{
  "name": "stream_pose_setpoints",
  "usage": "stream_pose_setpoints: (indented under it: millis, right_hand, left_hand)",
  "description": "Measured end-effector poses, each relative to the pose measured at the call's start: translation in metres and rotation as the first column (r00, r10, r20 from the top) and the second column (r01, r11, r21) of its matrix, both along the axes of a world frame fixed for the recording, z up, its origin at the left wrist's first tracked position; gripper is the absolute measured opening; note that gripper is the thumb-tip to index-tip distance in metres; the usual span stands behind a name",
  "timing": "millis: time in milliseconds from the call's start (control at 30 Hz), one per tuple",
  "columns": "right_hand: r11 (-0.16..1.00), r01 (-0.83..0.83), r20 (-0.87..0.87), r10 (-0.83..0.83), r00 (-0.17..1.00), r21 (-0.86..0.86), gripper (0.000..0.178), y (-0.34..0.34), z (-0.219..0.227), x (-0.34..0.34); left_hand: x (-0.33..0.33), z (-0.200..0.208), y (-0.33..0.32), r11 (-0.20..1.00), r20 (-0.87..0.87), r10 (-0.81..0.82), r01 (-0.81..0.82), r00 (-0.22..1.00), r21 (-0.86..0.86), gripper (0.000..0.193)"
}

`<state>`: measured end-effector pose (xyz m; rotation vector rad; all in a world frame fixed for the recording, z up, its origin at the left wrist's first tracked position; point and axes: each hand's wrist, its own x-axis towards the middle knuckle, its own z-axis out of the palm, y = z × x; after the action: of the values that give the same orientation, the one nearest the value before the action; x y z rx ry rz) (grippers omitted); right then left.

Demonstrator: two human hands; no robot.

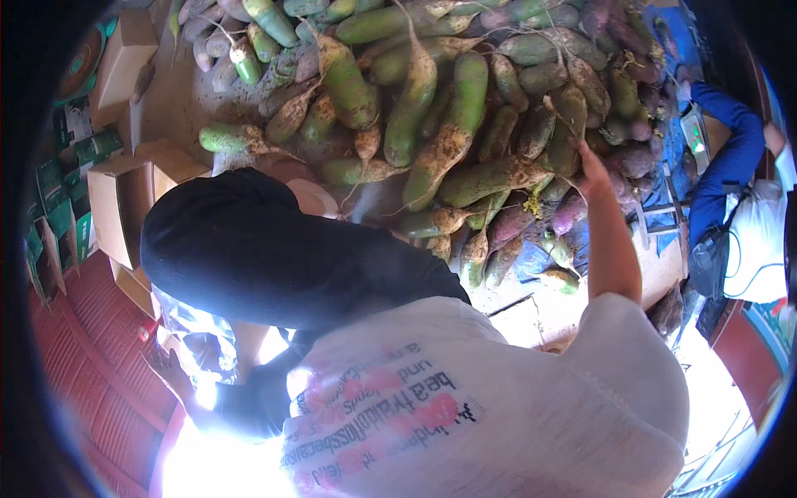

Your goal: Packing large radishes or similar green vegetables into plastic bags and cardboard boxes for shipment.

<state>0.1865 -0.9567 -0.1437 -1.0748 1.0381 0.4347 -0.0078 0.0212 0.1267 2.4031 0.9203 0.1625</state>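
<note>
My right arm reaches up to the pile, where my right hand (594,173) is closed on the side of a long green radish (568,124) with soil on it. Its fingers are seen edge-on and partly hidden. Around it lie many muddy radishes, such as a long green radish (465,116) and a purple radish (508,224). Down at the left, my left hand (173,378) is open with its fingers apart, holding nothing. Close by it are a shiny plastic bag (207,349) and a small red thing (149,329).
Open cardboard boxes (124,203) stand at the left, beside green printed cartons (54,195). My dark-clad knee (282,249) is between the boxes and the pile. At the right, a person in a blue sleeve (726,166) is next to a device with a green display (695,135).
</note>
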Motion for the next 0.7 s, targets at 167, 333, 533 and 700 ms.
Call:
stream_pose_setpoints:
  millis: [167,333,533,700]
  right_hand:
    - [0.951,-0.244,0.235,0.286,0.929,-0.192,0.073,0.054,0.052,-0.047]
    - [0.942,-0.294,0.403,0.336,0.852,-0.163,0.079,0.136,0.077,-0.02]
    - [0.906,-0.249,0.406,0.381,0.83,-0.341,0.08,0.266,0.063,0.062]
    - [0.567,-0.203,0.222,0.591,0.776,-0.798,0.075,0.329,-0.001,0.091]
  left_hand:
    - [0.022,-0.022,-0.004,0.99,-0.004,-0.133,0.133,0.991,0.046,0.079]
    - [0.022,-0.034,0.001,0.989,0.042,-0.014,0.02,0.999,-0.148,0.077]
    - [0.017,-0.042,-0.004,0.991,0.068,-0.041,0.05,0.997,-0.128,0.069]
    - [0.019,-0.04,-0.003,0.998,-0.05,-0.057,0.056,0.997,-0.015,0.06]
